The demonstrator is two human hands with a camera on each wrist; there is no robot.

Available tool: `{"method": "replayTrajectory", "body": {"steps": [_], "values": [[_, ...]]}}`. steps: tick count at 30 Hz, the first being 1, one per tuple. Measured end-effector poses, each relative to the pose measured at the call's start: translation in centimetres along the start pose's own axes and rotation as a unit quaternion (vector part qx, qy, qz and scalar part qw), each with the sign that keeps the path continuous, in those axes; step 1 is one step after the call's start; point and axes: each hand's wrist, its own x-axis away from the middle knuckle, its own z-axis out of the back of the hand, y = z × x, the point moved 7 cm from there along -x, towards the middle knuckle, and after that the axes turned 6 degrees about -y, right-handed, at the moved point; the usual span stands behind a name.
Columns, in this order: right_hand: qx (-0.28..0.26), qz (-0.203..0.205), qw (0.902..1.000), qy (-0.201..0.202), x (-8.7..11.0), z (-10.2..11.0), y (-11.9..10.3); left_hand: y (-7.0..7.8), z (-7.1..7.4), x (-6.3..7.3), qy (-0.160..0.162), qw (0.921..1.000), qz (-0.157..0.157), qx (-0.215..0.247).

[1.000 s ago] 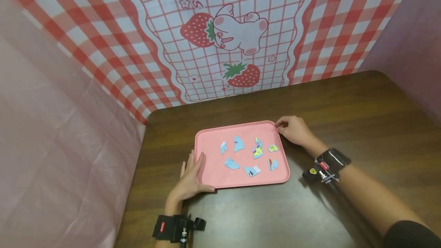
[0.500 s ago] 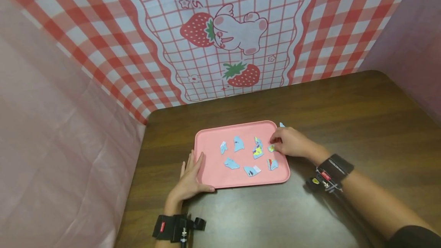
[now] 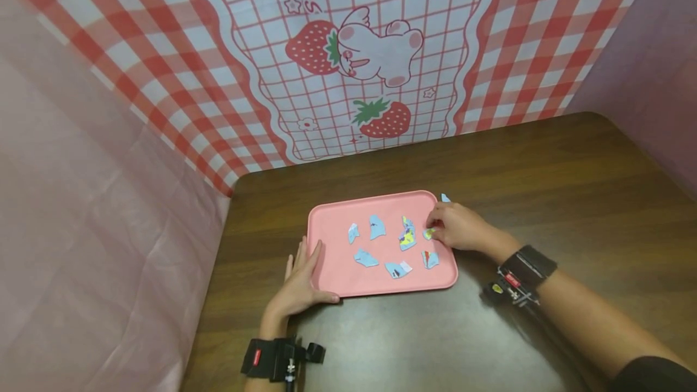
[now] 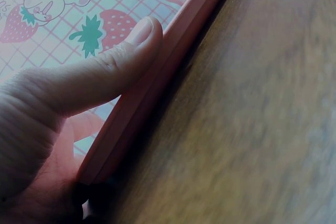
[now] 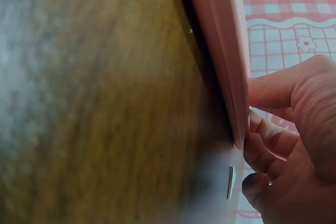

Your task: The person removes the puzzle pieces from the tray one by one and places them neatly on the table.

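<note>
A pink tray (image 3: 331, 214) lies on the table, bearing several flat, irregular pieces printed mostly light blue. My left hand (image 3: 296, 286) rests at its near left corner, fingers spread along the left side; its straight thumb (image 4: 113, 69) lies over the near rim. Over the right rim reaches my right hand (image 3: 460, 227), thumb and fingertips bent at a small yellow-and-blue piece (image 3: 428, 234), which they partly cover and seem to pinch. In the right wrist view the tray wall (image 5: 223, 40) hides those fingertips. Just past the far right corner a light blue piece (image 3: 445, 198) lies on the table.
On the tray, a long yellow, purple and blue piece (image 3: 407, 235) lies left of my right hand, with a red-marked piece (image 3: 429, 259) nearer me. The brown wooden table (image 3: 533, 180) ends at a strawberry-print cloth (image 3: 381, 101). Pink cloth (image 3: 98, 198) hangs left.
My right hand has moved from beyond the tray's far right corner to the small yellow-and-blue piece, leaving a light blue piece on the table. My left hand has stayed put.
</note>
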Motion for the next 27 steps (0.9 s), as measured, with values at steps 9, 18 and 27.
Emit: {"method": "replayTrajectory", "body": {"steps": [9, 18, 27], "values": [[0.019, -0.018, 0.9997, 0.000, 0.3, 0.0, -0.2, 0.1, 0.1, 0.0, 0.002, 1.0000, -0.002, 0.003], [0.010, -0.017, 0.9996, 0.020, 0.6, 0.2, -0.6, 0.1, 0.0, 0.1, 0.000, 1.0000, 0.004, 0.000], [-0.006, -0.006, 0.9987, 0.051, 0.6, 0.7, -1.1, 0.1, 0.0, 0.2, -0.004, 1.0000, 0.003, 0.001]]}}
